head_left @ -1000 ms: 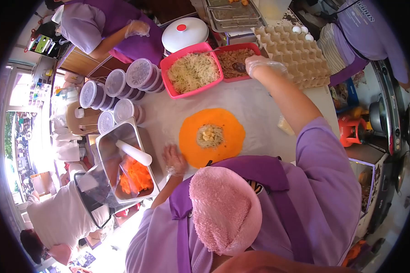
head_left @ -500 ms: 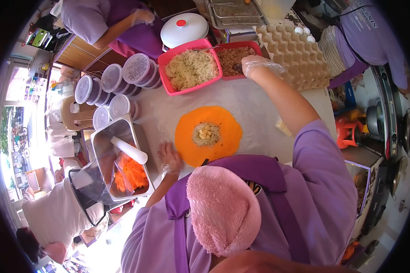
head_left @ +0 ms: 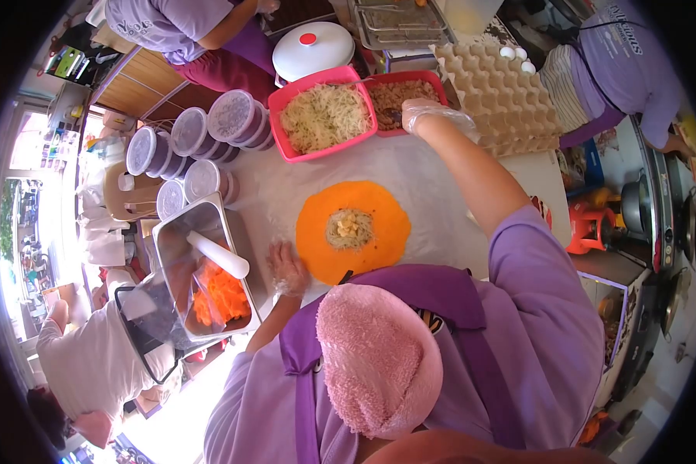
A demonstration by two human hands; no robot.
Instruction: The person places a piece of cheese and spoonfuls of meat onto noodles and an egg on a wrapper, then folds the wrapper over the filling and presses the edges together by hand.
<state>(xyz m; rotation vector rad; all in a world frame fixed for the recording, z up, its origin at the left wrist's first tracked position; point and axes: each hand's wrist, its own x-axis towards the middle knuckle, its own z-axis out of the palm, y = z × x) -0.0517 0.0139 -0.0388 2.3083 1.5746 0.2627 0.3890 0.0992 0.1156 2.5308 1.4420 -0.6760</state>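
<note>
An orange round sheet of dough [head_left: 390, 224] lies flat on the plastic-covered table, with a mound of pale shreds topped by yellow bits [head_left: 349, 229] at its middle. My left hand [head_left: 288, 269], in a clear plastic glove, rests on the table beside the sheet's left edge with fingers stretched out. My gloved right hand [head_left: 425, 116] is closed at the near edge of a pink-red container of brown crumbly filling [head_left: 402, 94]. It grips what looks like a dark spoon, mostly hidden by the hand. Next to that stands a pink container of pale shreds [head_left: 325, 116].
A metal pan [head_left: 162, 251] at left holds orange dough in plastic and a white roller [head_left: 218, 255]. Lidded tubs [head_left: 236, 116] stack behind it. Egg trays [head_left: 495, 97] stand at back right, near a white lidded pot [head_left: 313, 52]. Other people stand around the table.
My right hand has shifted slightly left and down at the brown filling. My left hand stays put. The co-worker at the back left has moved, and the one at right reaches lower.
</note>
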